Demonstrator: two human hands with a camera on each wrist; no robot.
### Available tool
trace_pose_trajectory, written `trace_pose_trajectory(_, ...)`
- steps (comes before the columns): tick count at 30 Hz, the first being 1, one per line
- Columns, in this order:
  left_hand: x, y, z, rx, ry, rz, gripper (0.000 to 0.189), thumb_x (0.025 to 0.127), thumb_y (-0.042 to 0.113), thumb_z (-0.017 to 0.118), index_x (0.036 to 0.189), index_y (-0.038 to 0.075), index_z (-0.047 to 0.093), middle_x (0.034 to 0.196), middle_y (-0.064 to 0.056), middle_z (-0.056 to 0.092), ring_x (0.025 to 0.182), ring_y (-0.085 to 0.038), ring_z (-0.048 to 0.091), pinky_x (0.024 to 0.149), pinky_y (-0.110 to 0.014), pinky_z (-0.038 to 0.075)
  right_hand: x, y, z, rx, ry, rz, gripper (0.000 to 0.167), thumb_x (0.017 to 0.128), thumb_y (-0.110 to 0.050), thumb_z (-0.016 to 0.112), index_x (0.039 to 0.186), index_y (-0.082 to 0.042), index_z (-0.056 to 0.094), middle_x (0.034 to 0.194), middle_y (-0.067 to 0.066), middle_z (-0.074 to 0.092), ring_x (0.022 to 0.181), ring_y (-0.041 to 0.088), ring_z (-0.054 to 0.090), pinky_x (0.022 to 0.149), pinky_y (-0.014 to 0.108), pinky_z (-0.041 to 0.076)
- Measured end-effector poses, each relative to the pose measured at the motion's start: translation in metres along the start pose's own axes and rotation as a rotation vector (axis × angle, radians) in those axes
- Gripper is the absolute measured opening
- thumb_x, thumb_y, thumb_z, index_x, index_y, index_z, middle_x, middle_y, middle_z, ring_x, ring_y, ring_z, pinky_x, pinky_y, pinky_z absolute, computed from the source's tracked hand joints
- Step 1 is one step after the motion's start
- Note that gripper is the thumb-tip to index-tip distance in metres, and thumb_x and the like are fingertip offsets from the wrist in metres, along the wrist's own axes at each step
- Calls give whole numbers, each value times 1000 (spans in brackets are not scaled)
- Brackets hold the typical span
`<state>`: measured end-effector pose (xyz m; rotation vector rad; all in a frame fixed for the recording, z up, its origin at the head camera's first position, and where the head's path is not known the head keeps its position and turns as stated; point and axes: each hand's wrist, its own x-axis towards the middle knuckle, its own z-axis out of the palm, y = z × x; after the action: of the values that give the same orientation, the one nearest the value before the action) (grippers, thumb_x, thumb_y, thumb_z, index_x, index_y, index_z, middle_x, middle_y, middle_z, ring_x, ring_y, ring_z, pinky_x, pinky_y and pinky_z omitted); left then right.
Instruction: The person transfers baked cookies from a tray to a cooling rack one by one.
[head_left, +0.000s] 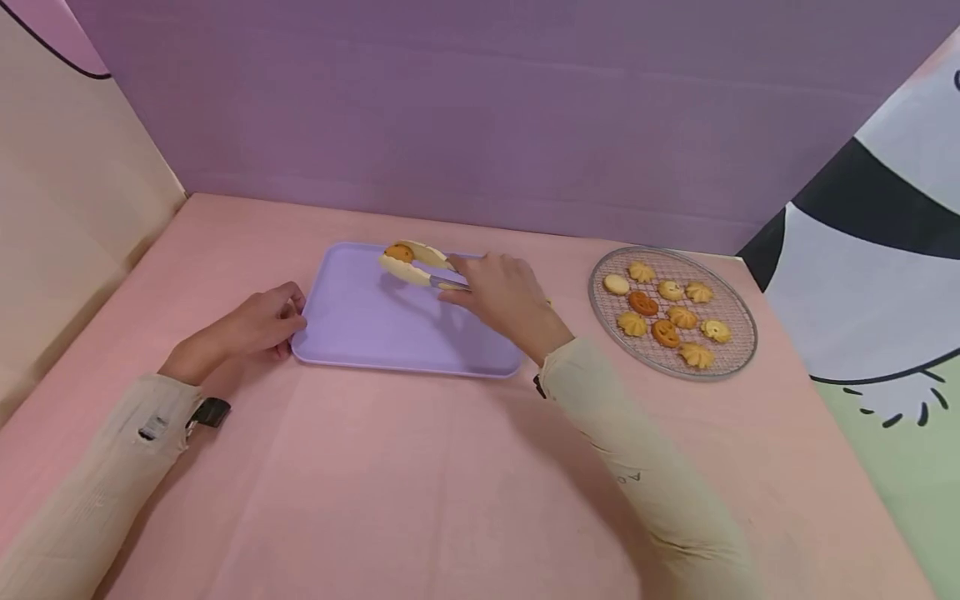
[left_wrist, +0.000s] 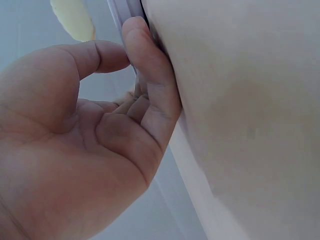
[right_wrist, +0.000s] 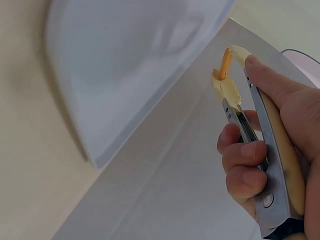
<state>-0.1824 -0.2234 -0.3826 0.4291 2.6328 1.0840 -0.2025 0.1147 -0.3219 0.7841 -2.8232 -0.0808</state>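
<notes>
My right hand (head_left: 506, 296) grips a pair of tongs (head_left: 405, 271) with cream scalloped tips and metal arms. Between the tips sits a round orange-brown cookie (head_left: 398, 252), seen edge-on as a thin orange disc (right_wrist: 226, 65) in the right wrist view. The tongs are over the back part of a lilac rectangular tray (head_left: 390, 333). At the tray's left edge, my left hand (head_left: 258, 323) pinches the rim between thumb and forefinger (left_wrist: 150, 65). Its other fingers are curled in. One tong tip (left_wrist: 74, 20) shows in the left wrist view.
To the right stands a round wire-mesh rack (head_left: 596, 304) with a grey rim. Several cookies lie on it, among them a piped swirl cookie (head_left: 697, 356) and a pretzel-shaped brown cookie (head_left: 665, 333). A pink cloth (head_left: 375, 483) covers the table, and a purple wall (head_left: 480, 117) rises behind.
</notes>
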Motion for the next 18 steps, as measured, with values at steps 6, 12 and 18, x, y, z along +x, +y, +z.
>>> trace_pose_trajectory(6, -3, 0, -2, 1, 1, 3, 18, 95, 4, 50, 110, -4, 43, 75, -11, 61, 52, -17, 60, 49, -27, 52, -15, 8, -8, -12, 22, 20, 61, 91, -56, 64, 140, -20, 58, 66, 3, 61, 59, 19, 54, 49, 36, 48)
trace_pose_trajectory(12, -2, -1, -2, -1, 0, -10, 18, 96, 4, 49, 110, -3, 42, 77, -12, 61, 53, -17, 59, 48, -27, 52, -33, 16, -15, -2, 66, 29, 61, 90, -58, 64, 137, -20, 61, 71, 7, 66, 58, 21, 54, 48, 36, 46)
trace_pose_trajectory(18, -3, -1, -2, 9, -3, -3, 18, 96, 4, 50, 110, -4, 43, 76, -11, 61, 53, -17, 59, 48, -27, 52, -57, 25, -21, 25, 64, 64, 62, 90, -57, 65, 139, -19, 59, 74, 10, 67, 59, 22, 54, 49, 34, 43)
